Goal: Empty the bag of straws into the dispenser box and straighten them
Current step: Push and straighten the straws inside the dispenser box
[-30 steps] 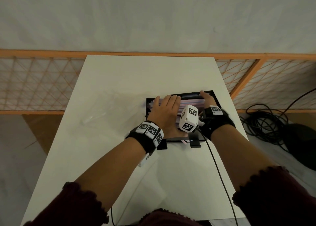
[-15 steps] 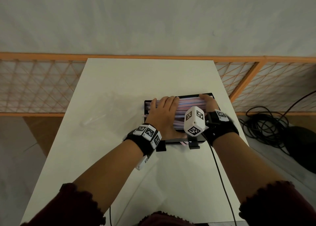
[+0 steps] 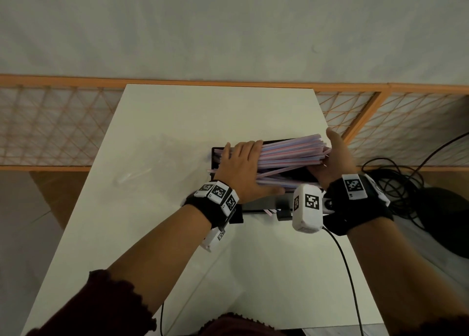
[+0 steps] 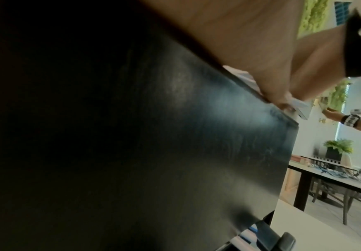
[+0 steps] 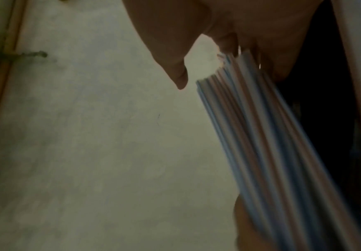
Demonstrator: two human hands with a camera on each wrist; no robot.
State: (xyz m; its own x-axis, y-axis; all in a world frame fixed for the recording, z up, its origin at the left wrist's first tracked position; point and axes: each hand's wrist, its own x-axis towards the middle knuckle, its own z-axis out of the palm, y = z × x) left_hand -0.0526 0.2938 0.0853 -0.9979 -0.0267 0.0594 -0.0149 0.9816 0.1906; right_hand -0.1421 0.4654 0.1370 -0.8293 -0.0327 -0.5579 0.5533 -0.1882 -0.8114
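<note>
The left hand [image 3: 243, 169] lies on top of the bundle of straws [image 3: 291, 155], fingers straight and together over its left part, thumb stretched along the near side; its grip is open, pressing rather than clasping. The right hand [image 3: 332, 158] cups the right ends of the straws, palm against their tips with the thumb up above them (in the right wrist view the fingers curl under the bundle, so this grip holds the straws). The straws are tilted, right ends lifted above the black dispenser box [image 3: 284, 175], left ends down inside it. A few loose straws lie lower in the box. The box stands on the white desk [image 3: 193, 122], and a clear plastic bag [image 3: 142, 168] lies to its left
</note>
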